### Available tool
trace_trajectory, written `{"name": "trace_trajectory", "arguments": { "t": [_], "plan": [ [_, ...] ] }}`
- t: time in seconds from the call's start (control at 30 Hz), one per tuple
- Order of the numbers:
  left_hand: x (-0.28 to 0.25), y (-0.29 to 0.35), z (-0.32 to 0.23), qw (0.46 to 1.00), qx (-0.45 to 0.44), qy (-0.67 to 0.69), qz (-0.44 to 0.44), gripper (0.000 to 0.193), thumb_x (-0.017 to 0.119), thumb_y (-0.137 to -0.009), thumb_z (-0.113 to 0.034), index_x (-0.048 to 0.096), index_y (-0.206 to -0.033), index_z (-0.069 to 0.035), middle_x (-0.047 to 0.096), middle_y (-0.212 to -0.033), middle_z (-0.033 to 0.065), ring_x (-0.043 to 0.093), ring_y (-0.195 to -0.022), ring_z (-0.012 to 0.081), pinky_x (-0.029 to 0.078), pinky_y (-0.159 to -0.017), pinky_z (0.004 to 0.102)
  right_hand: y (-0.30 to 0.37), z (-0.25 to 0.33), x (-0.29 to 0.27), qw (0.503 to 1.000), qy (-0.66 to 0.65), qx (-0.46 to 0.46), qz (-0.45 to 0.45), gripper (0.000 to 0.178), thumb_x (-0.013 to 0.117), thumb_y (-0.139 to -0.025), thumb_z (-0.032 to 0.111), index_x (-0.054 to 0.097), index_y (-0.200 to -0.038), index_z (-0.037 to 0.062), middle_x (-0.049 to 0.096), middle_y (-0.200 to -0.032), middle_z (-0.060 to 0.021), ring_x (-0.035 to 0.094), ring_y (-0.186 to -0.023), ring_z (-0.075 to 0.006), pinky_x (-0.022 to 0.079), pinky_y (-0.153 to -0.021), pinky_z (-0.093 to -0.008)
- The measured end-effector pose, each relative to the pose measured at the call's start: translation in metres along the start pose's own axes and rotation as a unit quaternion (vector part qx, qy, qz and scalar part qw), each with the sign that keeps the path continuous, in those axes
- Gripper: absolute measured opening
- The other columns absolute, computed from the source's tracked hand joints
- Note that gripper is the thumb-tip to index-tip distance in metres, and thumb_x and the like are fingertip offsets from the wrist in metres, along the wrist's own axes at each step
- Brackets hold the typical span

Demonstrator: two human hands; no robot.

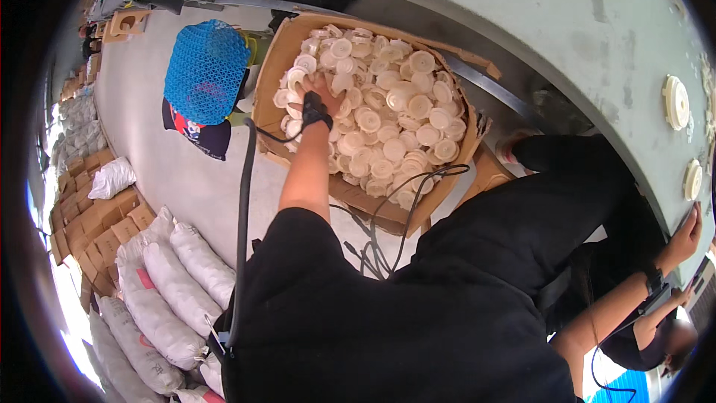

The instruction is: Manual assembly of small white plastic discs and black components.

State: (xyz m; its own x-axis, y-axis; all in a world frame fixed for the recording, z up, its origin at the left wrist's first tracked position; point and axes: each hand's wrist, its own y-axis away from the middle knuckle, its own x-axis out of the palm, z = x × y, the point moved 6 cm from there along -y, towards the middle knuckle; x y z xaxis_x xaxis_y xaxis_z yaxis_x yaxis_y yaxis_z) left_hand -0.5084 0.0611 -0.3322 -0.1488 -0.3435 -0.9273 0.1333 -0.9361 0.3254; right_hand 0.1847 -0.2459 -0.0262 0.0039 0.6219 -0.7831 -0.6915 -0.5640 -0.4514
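My left hand [322, 95], with a dark strap at the wrist, reaches into a cardboard box [367, 207] at the far middle. Heaped in this box are many cream-white round plastic lids [394, 150]. The left fingers look spread over the lids at the left part of the heap, their tips partly hidden among them. My right hand [682, 242] lies at the edge of the grey-green table [522, 4] on the right, fingers stretched out. Just beyond its fingertips, a round white plastic piece [693, 180] sits on the table, with a larger one [676, 103] farther off.
Black cables [373, 248] loop beside the box's near side. A blue mesh-covered seat [206, 71] stands left of it. Full white sacks [168, 291] and stacked brown cartons [104, 216] line the left. Another person [643, 347] is at the lower right.
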Motion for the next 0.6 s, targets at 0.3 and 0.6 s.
{"name": "trace_trajectory", "arguments": {
  "t": [0.3,0.6],
  "plan": [
    [0.116,0.145,-0.105,0.953,0.028,0.201,0.225,0.094,0.054,-0.071,-0.062,0.012,-0.143,-0.020,0.001,-0.147,0.0186,0.014,-0.132,0.0419,0.017,-0.103,0.0579,0.006,0.004,0.007,1.000,-0.018,0.016,0.010,0.030,0.048,-0.091,0.018,0.060,-0.110,-0.0023,0.060,-0.113,-0.0091,0.054,-0.105,-0.0163,0.037,-0.094,-0.0265],
    [0.081,0.139,-0.138,0.941,0.199,0.198,0.188,0.057,0.050,-0.083,-0.039,0.041,-0.125,0.000,0.047,-0.115,0.0302,0.055,-0.093,0.0435,0.046,-0.079,0.0473,0.006,0.008,0.000,0.999,-0.035,0.022,-0.027,0.028,0.049,-0.091,0.019,0.062,-0.108,0.0003,0.063,-0.109,-0.0070,0.056,-0.101,-0.0136,0.039,-0.092,-0.0253]
  ]
}}
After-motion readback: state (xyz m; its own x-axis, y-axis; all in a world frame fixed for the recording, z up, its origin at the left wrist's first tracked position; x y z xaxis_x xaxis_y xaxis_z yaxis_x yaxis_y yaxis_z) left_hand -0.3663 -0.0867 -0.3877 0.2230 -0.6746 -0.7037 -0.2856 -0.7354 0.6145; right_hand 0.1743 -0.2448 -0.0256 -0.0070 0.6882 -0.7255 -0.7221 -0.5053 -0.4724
